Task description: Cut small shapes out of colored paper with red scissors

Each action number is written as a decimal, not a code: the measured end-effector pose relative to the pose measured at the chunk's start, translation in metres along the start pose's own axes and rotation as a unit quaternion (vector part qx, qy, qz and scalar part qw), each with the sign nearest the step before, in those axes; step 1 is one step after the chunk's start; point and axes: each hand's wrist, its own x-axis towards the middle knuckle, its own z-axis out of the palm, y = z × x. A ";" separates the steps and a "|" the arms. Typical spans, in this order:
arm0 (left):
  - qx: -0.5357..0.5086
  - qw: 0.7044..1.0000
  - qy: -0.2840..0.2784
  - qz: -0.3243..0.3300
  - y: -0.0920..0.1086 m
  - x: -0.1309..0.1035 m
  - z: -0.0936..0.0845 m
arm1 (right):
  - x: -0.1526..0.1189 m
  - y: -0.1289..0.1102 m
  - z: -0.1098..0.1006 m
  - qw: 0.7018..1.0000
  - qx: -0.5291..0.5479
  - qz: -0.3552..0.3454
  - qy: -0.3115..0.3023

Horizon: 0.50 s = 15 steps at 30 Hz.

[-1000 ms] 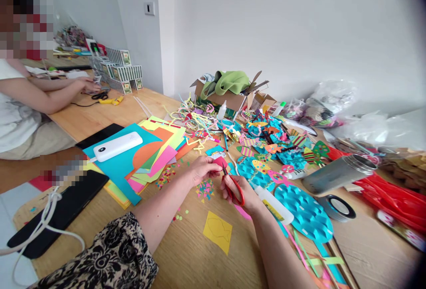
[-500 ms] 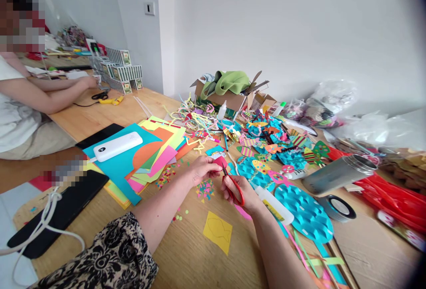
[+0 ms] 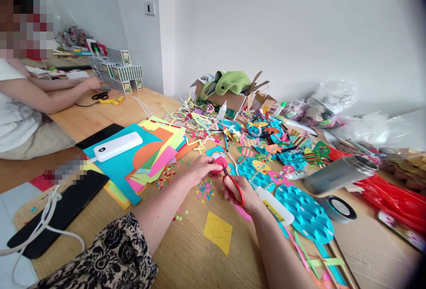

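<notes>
My left hand (image 3: 201,170) pinches a small pinkish-red piece of paper (image 3: 221,161), partly hidden behind the fingers. In my right hand (image 3: 248,191) is a pair of scissors (image 3: 241,195) with red handles, its dark blades pointing up at the paper beside my left fingertips. Whether the blades touch the paper is too small to tell. Below both hands, a yellow paper (image 3: 218,232) with a fish outline drawn on it lies on the wooden table (image 3: 186,262). Tiny coloured paper bits (image 3: 204,190) are scattered just under my left hand.
Coloured sheets (image 3: 156,147) with a white power bank (image 3: 118,146) lie left. A glue bottle (image 3: 276,207), blue scalloped paper (image 3: 304,211), a steel flask (image 3: 339,173) and paper fish (image 3: 261,166) crowd the right. Another person's arm (image 3: 63,91) rests at the far left.
My left fingers have shifted slightly on the paper, and a reddish edge shows beneath them. At the far left the other person's hand has moved slightly toward the stacked boxes.
</notes>
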 end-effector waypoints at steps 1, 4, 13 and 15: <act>-0.001 1.000 -0.001 0.002 0.000 0.000 0.000 | 0.000 0.000 0.000 1.000 0.001 -0.002 -0.002; -0.011 1.000 0.004 0.009 0.000 0.001 0.000 | -0.001 -0.001 0.000 1.000 0.013 -0.001 -0.010; -0.006 0.999 0.031 0.021 -0.002 0.003 -0.002 | -0.003 -0.008 0.002 1.000 0.024 0.018 -0.009; 0.002 0.999 0.027 0.025 -0.002 0.003 -0.001 | -0.003 -0.008 0.002 0.999 0.025 0.021 -0.007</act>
